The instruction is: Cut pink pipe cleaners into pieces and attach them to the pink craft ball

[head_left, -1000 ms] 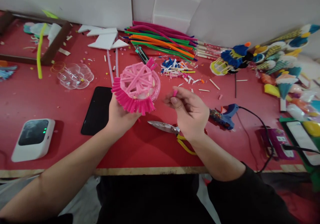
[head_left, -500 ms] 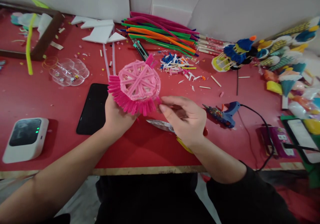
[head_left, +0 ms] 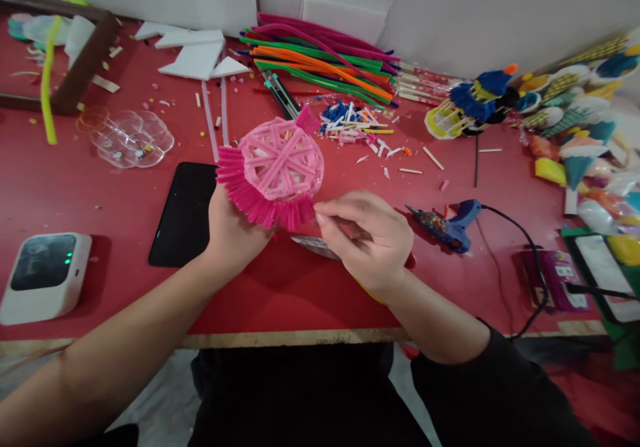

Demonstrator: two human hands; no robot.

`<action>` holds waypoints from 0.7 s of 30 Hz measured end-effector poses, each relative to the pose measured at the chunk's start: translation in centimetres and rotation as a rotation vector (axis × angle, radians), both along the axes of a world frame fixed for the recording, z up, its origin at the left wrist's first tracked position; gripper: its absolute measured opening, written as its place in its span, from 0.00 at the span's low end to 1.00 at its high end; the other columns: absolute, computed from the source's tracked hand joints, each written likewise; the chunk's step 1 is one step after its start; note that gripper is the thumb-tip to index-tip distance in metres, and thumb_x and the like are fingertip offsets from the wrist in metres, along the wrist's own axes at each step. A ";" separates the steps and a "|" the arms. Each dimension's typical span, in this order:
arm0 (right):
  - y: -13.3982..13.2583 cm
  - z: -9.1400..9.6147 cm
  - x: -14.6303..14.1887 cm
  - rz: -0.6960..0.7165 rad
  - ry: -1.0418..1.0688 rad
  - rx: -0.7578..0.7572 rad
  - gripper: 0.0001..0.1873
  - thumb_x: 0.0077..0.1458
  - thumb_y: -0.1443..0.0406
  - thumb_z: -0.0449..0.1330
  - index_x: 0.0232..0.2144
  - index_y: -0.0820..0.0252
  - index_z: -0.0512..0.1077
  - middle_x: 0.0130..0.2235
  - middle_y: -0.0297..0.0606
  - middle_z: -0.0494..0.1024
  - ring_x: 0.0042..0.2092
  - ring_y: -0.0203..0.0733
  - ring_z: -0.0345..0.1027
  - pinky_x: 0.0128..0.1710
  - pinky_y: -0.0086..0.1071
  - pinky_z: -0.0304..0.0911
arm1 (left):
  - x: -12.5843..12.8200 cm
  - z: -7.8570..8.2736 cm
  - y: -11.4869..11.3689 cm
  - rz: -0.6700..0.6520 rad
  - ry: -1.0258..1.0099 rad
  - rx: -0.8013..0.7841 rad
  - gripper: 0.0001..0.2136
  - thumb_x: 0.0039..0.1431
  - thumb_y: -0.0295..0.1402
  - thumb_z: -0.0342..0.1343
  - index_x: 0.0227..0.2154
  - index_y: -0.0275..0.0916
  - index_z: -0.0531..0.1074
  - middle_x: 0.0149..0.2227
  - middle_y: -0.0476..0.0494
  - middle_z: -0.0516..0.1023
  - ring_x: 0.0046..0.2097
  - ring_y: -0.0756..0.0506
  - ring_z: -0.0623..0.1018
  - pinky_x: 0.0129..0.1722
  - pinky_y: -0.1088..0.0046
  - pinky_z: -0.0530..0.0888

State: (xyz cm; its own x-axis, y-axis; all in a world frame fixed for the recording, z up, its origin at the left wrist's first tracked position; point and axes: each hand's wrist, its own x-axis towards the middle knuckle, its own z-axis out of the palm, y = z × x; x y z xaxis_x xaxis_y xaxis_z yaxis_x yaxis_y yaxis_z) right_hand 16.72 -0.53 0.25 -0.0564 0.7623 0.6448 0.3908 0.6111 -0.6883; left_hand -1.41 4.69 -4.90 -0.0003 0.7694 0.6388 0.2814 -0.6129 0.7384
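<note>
Just right of the black phone (head_left: 181,215), the left hand (head_left: 234,226) has its grip clamped on a pink craft piece (head_left: 284,158) above the worktop (head_left: 285,300). Farther right of the phone, the right hand (head_left: 373,237) pinches its pink fringe (head_left: 270,212), partly hiding scissors (head_left: 311,244).

Got two hands (head_left: 367,234), one pink craft piece (head_left: 283,158), one glue gun (head_left: 453,228), one pair of scissors (head_left: 313,246), one clear flower-shaped tray (head_left: 133,139), and like two lilac strips (head_left: 210,120).
</note>
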 end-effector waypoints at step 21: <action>0.2 -0.1 0.0 -0.119 -0.157 0.129 0.07 0.58 0.72 0.62 0.34 0.55 0.76 0.28 0.31 0.79 0.29 0.34 0.72 0.28 0.29 0.70 | -0.1 1.3 -0.6 -0.060 0.097 0.093 0.23 0.45 0.39 0.72 0.45 0.42 0.74 0.38 0.46 0.77 0.39 0.43 0.81 0.48 0.55 0.80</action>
State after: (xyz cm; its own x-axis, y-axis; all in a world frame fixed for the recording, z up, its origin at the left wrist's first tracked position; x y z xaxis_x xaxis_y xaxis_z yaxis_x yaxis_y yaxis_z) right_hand 16.73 -0.37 0.10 -0.0783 0.6815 0.7276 0.5613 0.6334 -0.5328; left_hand -1.47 4.06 -3.58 0.1091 0.7040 0.7018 0.3098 -0.6949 0.6490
